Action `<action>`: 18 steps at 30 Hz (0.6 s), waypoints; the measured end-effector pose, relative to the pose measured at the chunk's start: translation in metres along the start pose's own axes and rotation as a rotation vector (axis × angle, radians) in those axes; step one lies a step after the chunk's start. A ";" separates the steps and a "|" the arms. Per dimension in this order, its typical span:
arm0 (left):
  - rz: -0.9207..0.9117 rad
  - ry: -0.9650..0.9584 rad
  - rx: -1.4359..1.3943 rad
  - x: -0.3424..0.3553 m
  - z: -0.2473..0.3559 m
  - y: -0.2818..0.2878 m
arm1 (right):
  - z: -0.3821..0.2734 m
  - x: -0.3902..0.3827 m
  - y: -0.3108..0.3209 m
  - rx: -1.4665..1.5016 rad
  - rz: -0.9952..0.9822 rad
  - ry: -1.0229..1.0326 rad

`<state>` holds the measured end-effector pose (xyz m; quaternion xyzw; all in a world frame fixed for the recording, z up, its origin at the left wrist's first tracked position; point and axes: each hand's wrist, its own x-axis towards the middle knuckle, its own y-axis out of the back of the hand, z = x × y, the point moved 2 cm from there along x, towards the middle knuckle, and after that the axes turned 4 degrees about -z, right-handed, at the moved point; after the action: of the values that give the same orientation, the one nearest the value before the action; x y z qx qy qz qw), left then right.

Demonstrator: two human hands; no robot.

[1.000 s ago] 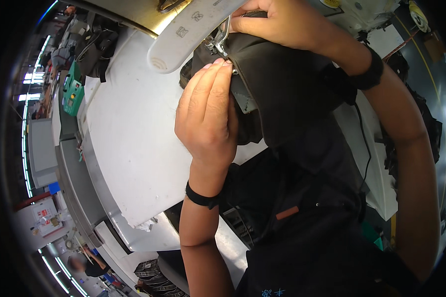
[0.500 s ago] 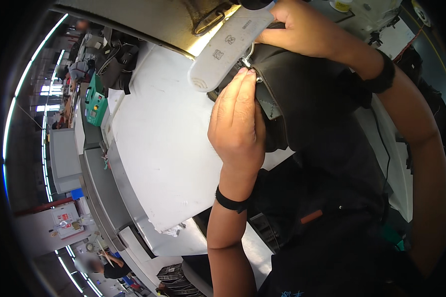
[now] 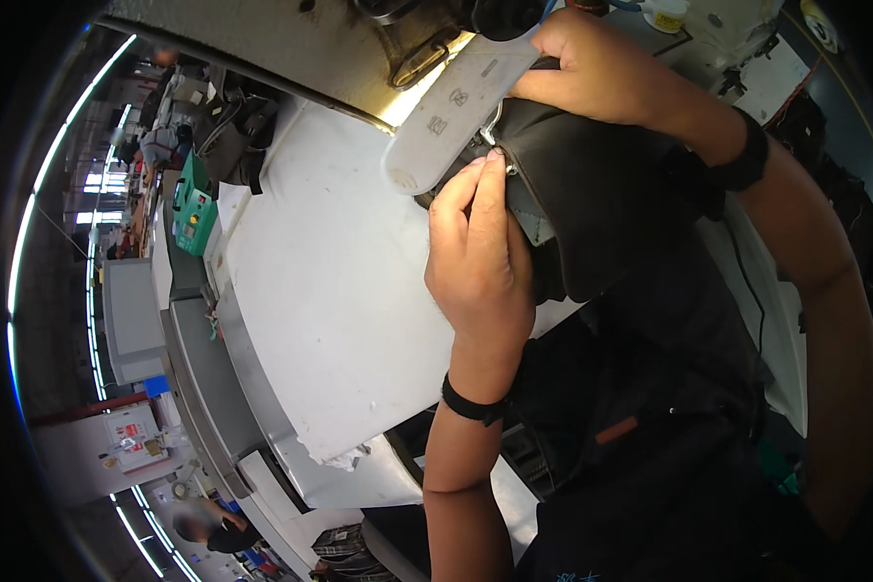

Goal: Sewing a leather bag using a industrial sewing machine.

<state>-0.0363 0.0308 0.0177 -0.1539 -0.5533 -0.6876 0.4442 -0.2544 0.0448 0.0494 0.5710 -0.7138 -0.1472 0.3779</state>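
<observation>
A dark piece of fabric or leather work (image 3: 587,194), curved and with a stitched edge, lies under the metal presser foot (image 3: 490,131) of a sewing machine (image 3: 291,48). My left hand (image 3: 480,257) pinches its near edge, fingertips close to the foot. At the far side my right hand (image 3: 597,73) grips the same piece, the thumb stretched along it; its other fingers are partly hidden behind the machine. A translucent plastic guard (image 3: 461,112) slants in front of the needle area, which I cannot see clearly.
A white worktable (image 3: 330,291) spreads to the left. Beyond it stand a green box-shaped device (image 3: 194,209) and dark bags (image 3: 233,126). A yellow-and-white container (image 3: 666,15) sits at the top right. Another person (image 3: 218,524) is at the lower left.
The view has shifted slightly, so the scene sits lower and to the right. My left fingers have bent and parted a little near the foot; both hands stay at the dark piece.
</observation>
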 end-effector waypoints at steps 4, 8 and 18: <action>-0.015 -0.006 0.010 0.002 0.002 0.001 | 0.002 0.000 -0.001 -0.017 0.032 0.003; -0.027 0.042 -0.013 0.004 0.004 0.001 | 0.001 -0.001 0.000 -0.013 0.024 -0.042; -0.015 0.094 -0.076 0.007 0.004 -0.001 | -0.003 -0.002 0.001 -0.069 0.022 -0.047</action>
<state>-0.0417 0.0312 0.0235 -0.1342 -0.5065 -0.7178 0.4585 -0.2526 0.0472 0.0512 0.5462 -0.7231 -0.1812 0.3820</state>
